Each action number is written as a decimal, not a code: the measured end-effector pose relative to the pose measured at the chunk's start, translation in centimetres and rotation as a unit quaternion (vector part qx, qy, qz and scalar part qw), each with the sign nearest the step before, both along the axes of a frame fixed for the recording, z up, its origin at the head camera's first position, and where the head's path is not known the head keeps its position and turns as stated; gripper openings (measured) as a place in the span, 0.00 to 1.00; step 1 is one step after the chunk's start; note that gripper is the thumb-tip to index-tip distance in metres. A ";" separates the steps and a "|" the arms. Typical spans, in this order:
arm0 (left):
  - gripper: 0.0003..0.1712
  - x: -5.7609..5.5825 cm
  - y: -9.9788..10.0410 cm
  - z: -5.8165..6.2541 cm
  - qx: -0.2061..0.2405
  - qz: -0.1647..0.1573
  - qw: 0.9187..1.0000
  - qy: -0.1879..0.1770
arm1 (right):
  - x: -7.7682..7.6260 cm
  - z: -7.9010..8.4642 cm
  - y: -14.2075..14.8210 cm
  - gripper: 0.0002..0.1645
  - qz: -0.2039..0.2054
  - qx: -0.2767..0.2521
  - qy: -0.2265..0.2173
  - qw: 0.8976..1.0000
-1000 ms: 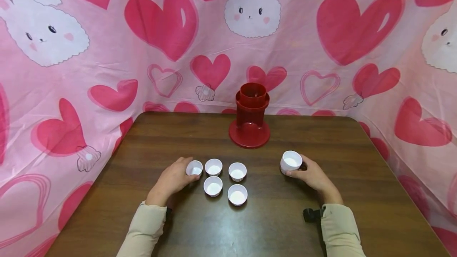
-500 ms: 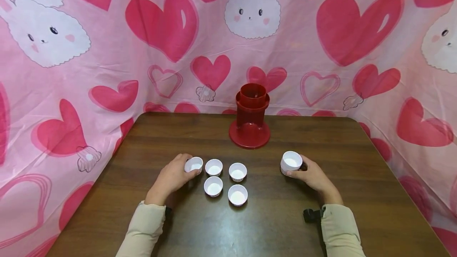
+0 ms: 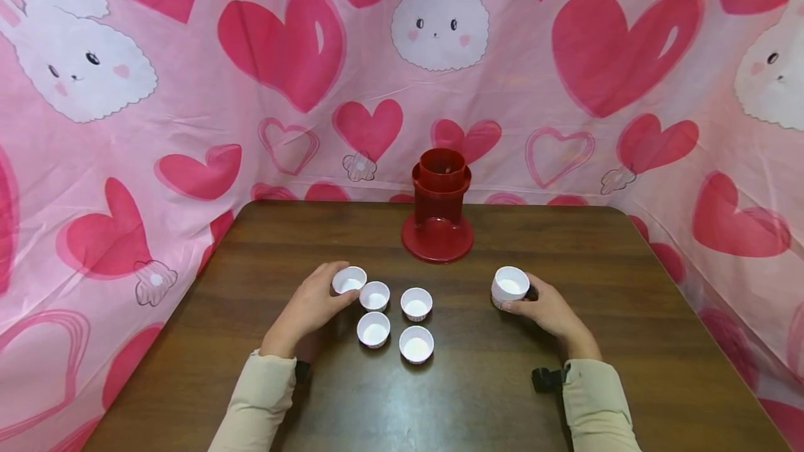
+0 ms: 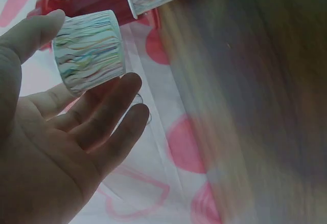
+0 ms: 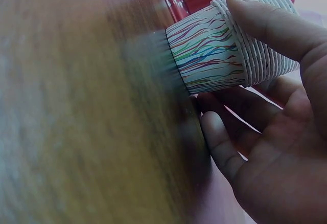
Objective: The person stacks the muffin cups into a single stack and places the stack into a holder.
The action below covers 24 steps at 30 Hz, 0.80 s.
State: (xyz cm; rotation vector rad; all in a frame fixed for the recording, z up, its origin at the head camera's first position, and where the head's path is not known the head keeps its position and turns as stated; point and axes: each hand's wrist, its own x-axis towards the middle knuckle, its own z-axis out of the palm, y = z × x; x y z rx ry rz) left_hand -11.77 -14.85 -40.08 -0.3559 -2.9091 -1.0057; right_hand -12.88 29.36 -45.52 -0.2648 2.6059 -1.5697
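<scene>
Head view: left hand point(image 3: 310, 309) pinches a cup point(image 3: 349, 280) above the table point(image 3: 314, 236); right hand point(image 3: 551, 310) grips a stack point(image 3: 509, 286) standing on it.
Near the loose cups point(image 3: 373, 330), the cup looks like thin paper: probably light, easily dented, so a gentle hold high on its side should suit. The nested stack is likely stiffer and takes a firmer grip.

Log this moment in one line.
Left hand: holds lifted cup; right hand: grips cup stack; table: four separate cups; red holder: untouched.
</scene>
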 end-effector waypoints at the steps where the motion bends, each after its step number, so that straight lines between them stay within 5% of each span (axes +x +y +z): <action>1: 0.34 0.0 0.1 0.1 0.005 -0.004 1.000 0.003 | 0.0 0.0 0.0 0.41 -0.001 -0.002 0.000 1.000; 24: 0.33 -1.3 5.9 2.8 0.058 -0.065 0.996 0.012 | 0.2 0.2 -0.2 0.40 0.002 -0.010 -0.013 1.000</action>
